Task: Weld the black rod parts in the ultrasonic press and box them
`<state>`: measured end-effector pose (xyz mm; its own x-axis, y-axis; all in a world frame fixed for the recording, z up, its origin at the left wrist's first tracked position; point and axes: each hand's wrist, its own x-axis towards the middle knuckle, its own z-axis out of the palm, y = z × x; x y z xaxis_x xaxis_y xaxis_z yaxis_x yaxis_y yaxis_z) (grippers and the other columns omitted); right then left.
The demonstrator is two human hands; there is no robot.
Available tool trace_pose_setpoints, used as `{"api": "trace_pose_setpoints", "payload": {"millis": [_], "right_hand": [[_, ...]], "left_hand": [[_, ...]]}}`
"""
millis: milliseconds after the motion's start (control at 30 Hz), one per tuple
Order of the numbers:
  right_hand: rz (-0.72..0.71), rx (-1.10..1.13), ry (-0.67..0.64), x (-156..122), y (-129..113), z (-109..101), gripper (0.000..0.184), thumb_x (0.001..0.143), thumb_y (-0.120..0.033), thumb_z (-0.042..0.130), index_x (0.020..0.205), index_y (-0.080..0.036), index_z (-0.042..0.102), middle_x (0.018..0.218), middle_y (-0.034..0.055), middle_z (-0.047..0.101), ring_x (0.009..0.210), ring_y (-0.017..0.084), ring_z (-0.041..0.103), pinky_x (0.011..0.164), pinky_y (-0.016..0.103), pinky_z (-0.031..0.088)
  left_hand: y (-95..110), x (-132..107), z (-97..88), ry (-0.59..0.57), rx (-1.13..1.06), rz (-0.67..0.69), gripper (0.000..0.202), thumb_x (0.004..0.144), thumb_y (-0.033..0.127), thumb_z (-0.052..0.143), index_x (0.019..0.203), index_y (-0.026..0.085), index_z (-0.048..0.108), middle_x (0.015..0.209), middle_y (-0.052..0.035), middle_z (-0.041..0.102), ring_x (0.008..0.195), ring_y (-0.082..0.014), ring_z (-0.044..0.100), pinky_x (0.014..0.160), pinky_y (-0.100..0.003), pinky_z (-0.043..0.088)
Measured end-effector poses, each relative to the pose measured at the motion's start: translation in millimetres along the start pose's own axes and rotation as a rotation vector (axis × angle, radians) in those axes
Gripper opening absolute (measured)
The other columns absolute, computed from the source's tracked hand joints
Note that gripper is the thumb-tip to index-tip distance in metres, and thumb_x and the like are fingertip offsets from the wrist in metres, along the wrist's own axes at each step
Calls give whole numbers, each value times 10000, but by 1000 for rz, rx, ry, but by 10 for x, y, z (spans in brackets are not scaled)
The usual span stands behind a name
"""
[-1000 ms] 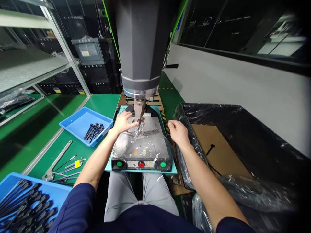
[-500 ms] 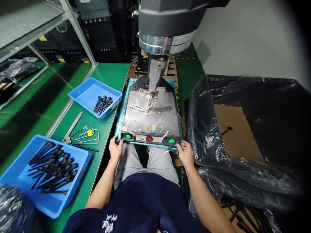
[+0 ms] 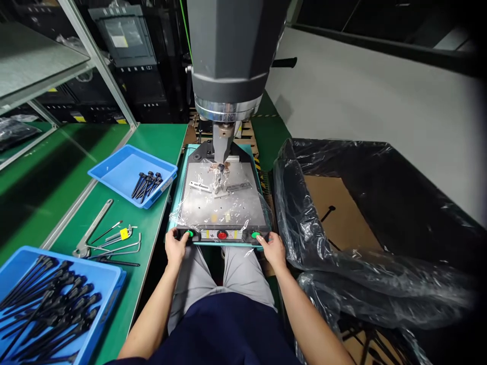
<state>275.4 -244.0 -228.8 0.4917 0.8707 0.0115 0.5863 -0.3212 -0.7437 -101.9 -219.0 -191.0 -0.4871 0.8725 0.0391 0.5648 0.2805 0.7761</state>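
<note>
**Asker:** Where do the hands sit on the press base?

**Operator:** Both are at its front edge. My left hand is at the front left corner, thumb on the left green button. My right hand is at the front right corner, thumb on the right green button. The red button lies between them, untouched.

**Asker:** Grip?

**Operator:** The thumbs lie on top. The other fingers pass under the front edge, out of sight, so I cannot tell whether either hand clenches. Neither carries a loose thing.

**Asker:** And the workpiece?

**Operator:** The small part lies at the rear middle of the base, under wrinkled clear film. The horn of the press head stands directly over it. I cannot tell whether tip and part touch.

**Asker:** Room to move?

**Operator:** On the base, the plate between buttons and part is open. To its left is a strip of green bench. The small blue tray of black pins sits near the base's left edge. The wrench and hex keys lie front-left of the base, apart from my left hand. The large blue tray, full of pins, is farther front-left. To the right, the plastic-lined box stands just beside the base's right edge, its near wall close to my right wrist.
</note>
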Motion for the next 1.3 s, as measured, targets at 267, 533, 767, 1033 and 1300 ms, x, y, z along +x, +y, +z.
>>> {"api": "trace_pose_setpoints", "payload": {"millis": [267,533,767,1033,1300], "right_hand": [[-66,103,-111,-63,76,-91,541,727,-606,588,1065,-185,617,882,55,559,797,246,575,757,377,466],[-74,155,-155,-71,272,-81,507,723,-426,558,1163,-179,600,905,23,557,673,186,571,722,369,500],[-91,147,-153,-66,278,-77,475,720,-368,521,1154,-198,614,923,32,572,787,212,606,746,361,500],[-68,151,-164,-81,220,-104,491,707,-348,500,1160,-197,613,960,43,587,842,221,616,761,357,494],[-72,152,-155,-75,284,-84,509,706,-354,499,1169,-178,613,926,35,595,689,195,594,739,373,501]], "left_hand": [[-130,-31,-10,-56,-198,39,552,701,455,748,1166,196,601,1152,-106,617,1080,-269,616,974,-444,485],[-146,-89,-11,-52,-256,41,598,665,423,780,1192,197,610,1211,-134,607,1161,-301,587,1006,-459,464],[-176,-92,3,-83,-222,62,641,693,411,750,1261,179,565,1275,-158,582,1209,-312,560,1028,-457,445],[-148,-115,-10,-83,-200,70,649,714,409,728,1291,174,546,1301,-162,566,1227,-314,549,1022,-455,451],[-190,-91,-30,-113,-247,35,659,711,407,745,1298,181,550,1344,-163,560,1252,-313,542,1046,-465,440]]}}
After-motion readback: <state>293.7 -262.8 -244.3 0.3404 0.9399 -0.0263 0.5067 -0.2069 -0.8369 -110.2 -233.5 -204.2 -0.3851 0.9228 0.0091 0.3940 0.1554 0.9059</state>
